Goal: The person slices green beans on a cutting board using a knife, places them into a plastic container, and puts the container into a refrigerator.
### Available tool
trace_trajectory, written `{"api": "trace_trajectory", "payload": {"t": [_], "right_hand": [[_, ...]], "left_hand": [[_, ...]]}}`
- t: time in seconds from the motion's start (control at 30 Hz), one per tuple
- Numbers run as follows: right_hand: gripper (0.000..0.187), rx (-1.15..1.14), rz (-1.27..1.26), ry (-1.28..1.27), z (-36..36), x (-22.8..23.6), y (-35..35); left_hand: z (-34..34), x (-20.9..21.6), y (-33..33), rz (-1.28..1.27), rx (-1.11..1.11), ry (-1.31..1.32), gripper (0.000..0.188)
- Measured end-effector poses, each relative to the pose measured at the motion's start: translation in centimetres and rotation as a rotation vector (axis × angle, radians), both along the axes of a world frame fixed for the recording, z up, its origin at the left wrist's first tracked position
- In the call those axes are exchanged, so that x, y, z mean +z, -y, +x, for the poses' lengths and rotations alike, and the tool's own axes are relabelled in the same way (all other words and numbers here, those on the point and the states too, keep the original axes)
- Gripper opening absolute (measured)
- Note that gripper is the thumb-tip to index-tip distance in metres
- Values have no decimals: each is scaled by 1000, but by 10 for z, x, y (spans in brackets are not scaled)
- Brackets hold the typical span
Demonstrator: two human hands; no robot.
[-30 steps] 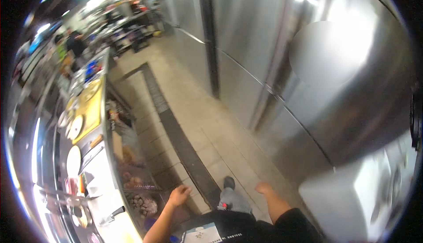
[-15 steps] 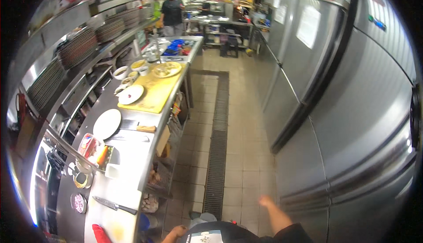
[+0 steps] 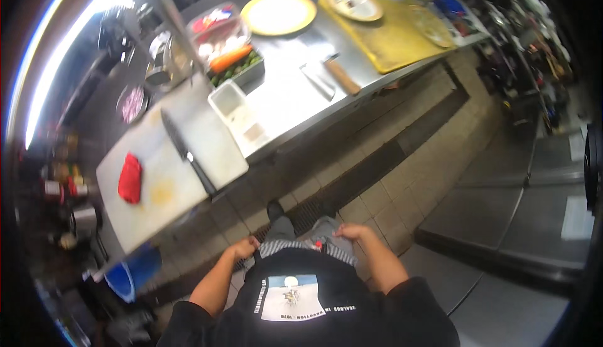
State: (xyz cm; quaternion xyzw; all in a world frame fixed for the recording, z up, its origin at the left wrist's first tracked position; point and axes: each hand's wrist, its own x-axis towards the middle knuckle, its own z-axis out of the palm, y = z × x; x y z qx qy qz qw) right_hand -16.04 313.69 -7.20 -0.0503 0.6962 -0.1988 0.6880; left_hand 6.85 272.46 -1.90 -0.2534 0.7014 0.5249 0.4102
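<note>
My left hand (image 3: pixel 244 247) is at the left side of my checked grey trousers (image 3: pixel 284 226), fingers curled in. My right hand (image 3: pixel 352 231) is by the right side of the trousers, also with bent fingers. Whether either hand grips the cloth is hidden. Ahead of my left hand, a white cutting board (image 3: pixel 160 202) lies on the steel counter. On it are a black-handled chef's knife (image 3: pixel 182 147) and a folded red cloth (image 3: pixel 130 178). Beside the board sits a white plastic tub (image 3: pixel 232 109).
A container with a carrot (image 3: pixel 230 59) and green pieces, a large plate (image 3: pixel 279 14), a wooden-handled cleaver (image 3: pixel 341 75) and a yellow cutting board (image 3: pixel 399 50) stand along the counter. A blue bucket (image 3: pixel 120 281) is below left. Steel cabinet doors (image 3: pixel 483 221) line the right.
My view has swung left and down toward the counter and my body. The white board is now in full view. My right hand has come in from the side to my trousers.
</note>
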Motion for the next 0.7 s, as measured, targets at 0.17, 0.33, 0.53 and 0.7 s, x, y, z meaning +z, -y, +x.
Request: {"api": "trace_trajectory", "payload": {"t": [0.17,0.33,0.53,0.7], "right_hand": [[51,109,101,-23,-56,-11,16],[37,465,-135,-315,-82,-45,-16],[37,601,-48,-293,-95,-28,-38],[42,843,-29,-335,-84,0,-11]], "left_hand": [[27,-20,-71,69,353,65,19],[68,-34,-180,-222,378,45,30],[83,19,-251,96,638,89,18],[104,0,-303,307,736,185,8]]}}
